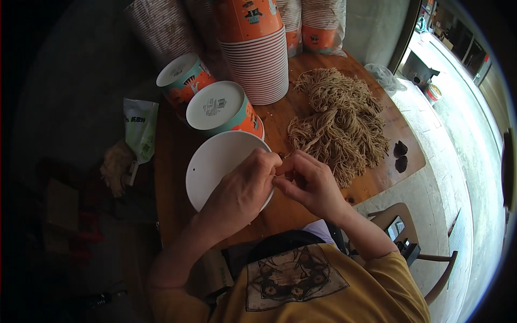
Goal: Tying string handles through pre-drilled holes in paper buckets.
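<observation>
Both hands, left hand (242,185) and right hand (307,183), pinch a thin tan noodle strand (284,171) together over the white round paper lid (212,161); strand likely light, limp, snaps easily, so grip near its end.

On the table (301,210), noodles (339,124) lie right of the bowl (215,161), cup stack (258,64) behind.

I'm looking down on what reads as a small food stall or noodle shop's prep corner: a wooden table (280,210) with a heap of dry noodles (339,124) and tall stacks of paper cups (258,64). More sleeved cups (323,24) stand at the back. To my right, a concrete floor (463,161) runs off past a wooden chair (425,253).
</observation>
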`<state>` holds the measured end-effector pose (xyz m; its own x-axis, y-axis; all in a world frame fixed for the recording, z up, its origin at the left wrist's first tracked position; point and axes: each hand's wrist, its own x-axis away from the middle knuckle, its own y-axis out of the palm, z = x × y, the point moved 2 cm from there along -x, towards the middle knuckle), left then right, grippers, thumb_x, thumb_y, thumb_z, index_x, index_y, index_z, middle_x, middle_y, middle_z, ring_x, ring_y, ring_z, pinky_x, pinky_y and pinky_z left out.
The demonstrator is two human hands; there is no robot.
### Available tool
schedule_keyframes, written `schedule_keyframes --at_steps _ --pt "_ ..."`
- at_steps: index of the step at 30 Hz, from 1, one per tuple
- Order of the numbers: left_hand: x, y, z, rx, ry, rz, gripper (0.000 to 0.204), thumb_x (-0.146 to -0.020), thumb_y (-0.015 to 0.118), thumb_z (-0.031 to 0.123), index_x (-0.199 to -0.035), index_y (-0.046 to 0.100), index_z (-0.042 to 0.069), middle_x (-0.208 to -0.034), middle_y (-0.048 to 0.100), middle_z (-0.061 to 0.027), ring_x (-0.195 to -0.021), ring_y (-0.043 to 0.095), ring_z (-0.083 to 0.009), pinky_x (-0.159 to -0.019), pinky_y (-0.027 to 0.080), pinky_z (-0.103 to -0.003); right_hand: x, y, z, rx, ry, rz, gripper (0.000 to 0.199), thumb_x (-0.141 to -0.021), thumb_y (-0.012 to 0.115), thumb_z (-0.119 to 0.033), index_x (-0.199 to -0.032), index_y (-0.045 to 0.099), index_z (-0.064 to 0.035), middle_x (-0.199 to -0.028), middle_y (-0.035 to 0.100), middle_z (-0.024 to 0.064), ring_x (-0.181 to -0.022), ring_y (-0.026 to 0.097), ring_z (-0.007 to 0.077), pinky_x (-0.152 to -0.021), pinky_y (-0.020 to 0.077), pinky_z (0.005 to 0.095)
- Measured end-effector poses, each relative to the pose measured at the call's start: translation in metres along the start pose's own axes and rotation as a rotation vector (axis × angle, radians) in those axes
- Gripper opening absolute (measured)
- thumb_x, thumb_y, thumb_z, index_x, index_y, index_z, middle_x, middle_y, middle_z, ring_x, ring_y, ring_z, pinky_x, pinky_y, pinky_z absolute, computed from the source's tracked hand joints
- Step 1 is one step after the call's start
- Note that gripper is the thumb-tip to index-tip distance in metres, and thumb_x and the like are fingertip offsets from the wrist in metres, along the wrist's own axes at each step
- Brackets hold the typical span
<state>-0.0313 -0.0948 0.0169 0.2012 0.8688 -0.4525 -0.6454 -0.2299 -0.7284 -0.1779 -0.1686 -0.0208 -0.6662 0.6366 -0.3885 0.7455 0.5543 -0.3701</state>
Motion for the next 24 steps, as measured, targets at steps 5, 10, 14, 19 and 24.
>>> schedule_keyframes --at_steps 5,10,14,19,24 --pt "0.005 0.0 -0.007 0.041 -0.006 -0.002 0.038 -0.082 0.057 -0.01 -0.113 0.041 0.005 -0.097 0.052 -0.0126 -0.085 0.062 -0.025 -0.071 0.051 -0.034 0.0 0.004 -0.002 0.044 -0.028 0.041 0.013 -0.081 0.067 -0.009 -0.085 0.057 -0.0026 -0.079 0.054 0.007 -0.067 0.061 0.017 -0.056 0.049 0.0287" --pt "0.011 -0.01 -0.003 -0.025 -0.166 0.182 0.031 -0.082 0.055 -0.008 -0.11 0.047 0.004 -0.104 0.048 -0.0131 -0.089 0.058 -0.0265 -0.077 0.049 -0.036 0.001 0.007 -0.004 0.019 -0.001 0.061 0.011 -0.081 0.066 -0.006 -0.084 0.056 -0.0023 -0.08 0.054 0.0073 -0.067 0.063 0.0176 -0.056 0.0504 0.0273" --pt "0.021 -0.003 0.004 0.163 -0.354 0.101 0.031 -0.082 0.057 -0.008 -0.111 0.051 0.001 -0.093 0.052 -0.0116 -0.081 0.058 -0.0234 -0.07 0.049 -0.035 0.004 0.007 -0.003 0.028 0.003 0.065 0.011 -0.081 0.066 -0.005 -0.084 0.056 -0.0025 -0.08 0.053 0.0072 -0.067 0.064 0.0182 -0.055 0.0508 0.0276" --pt "0.016 0.004 0.006 0.136 -0.313 0.125 0.025 -0.084 0.058 -0.003 -0.108 0.054 0.002 -0.09 0.054 -0.0121 -0.079 0.059 -0.0273 -0.066 0.049 -0.037 0.004 0.008 -0.006 0.029 0.006 0.059 0.012 -0.08 0.066 -0.005 -0.084 0.056 -0.0026 -0.08 0.053 0.0075 -0.067 0.063 0.0185 -0.055 0.0507 0.0285" --pt "0.011 0.005 0.007 0.015 -0.2 0.136 0.014 -0.085 0.058 -0.002 -0.098 0.054 0.003 -0.09 0.054 -0.0117 -0.079 0.059 -0.0313 -0.065 0.048 -0.04 0.005 0.006 -0.006 0.094 -0.062 0.08 0.013 -0.079 0.067 -0.004 -0.085 0.056 -0.0028 -0.077 0.052 0.0074 -0.064 0.062 0.0195 -0.053 0.0504 0.0301"
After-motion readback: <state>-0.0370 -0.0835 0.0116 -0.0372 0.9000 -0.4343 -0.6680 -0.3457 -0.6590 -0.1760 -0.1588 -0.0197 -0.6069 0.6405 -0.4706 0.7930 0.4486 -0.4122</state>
